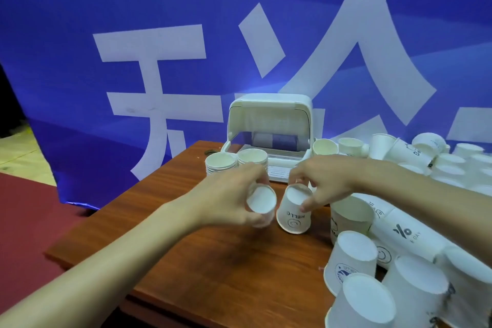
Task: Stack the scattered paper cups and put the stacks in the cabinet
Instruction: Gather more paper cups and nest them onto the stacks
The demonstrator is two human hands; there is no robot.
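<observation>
In the head view, a plain cup (262,201) of white paper is gripped by the left hand (234,194) at the centre of the frame. The fingers are curled round its wall, and its round base is turned toward the camera; this cup is somewhat blurred. Just beside it, to the right, the HELLO cup (294,212) is pinched near its base by the thumb and fingertips of the right hand (327,181). It is held upside down and tilted, and its white wall is printed in dark ink with the word HELLO and a spiral mark. Whether its rim touches the wooden table (213,261) cannot be told.

Behind the hands, two short stacks of cups (221,164) are set upright side by side on the table, their open mouths showing. Just right of them, at the upper middle of the frame, the small white cabinet (269,104) is seen with its curved lid raised.

Along the right side, many scattered cups (354,255) are spread from the lower right corner to the upper right. Some are inverted, some upright, some lying on their sides, and several carry small dark prints. A blue banner (133,34) with large white characters fills the background.
</observation>
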